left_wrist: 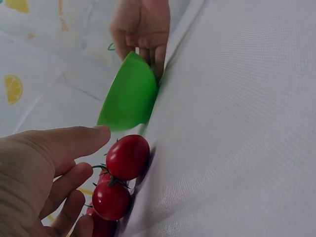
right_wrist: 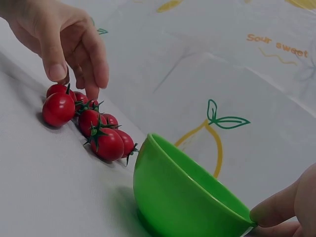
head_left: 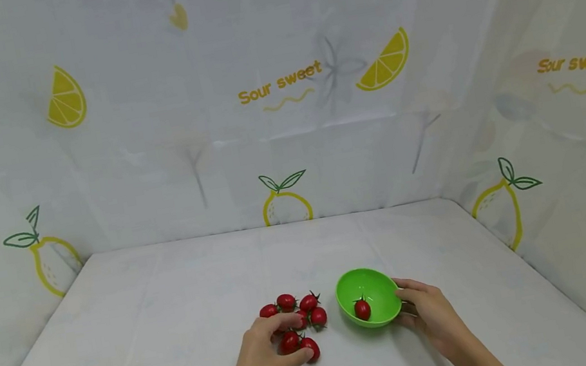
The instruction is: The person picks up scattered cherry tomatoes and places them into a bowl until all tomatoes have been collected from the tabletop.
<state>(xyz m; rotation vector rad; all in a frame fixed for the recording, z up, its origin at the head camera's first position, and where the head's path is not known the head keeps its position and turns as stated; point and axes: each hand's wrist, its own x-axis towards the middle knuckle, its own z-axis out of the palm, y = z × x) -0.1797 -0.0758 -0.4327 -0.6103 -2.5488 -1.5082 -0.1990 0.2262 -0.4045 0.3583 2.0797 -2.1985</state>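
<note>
My left hand (head_left: 261, 353) arches wide over the cherry tomatoes (head_left: 319, 318); a nudge could roll them away. My right hand (head_left: 431, 314) pinches the green bowl (head_left: 382, 299).

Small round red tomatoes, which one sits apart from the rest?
The lone red tomato inside the round green bowl; the others lie clustered on the white table.

Right wrist view: bowl (right_wrist: 177, 192) cut off below.
</note>
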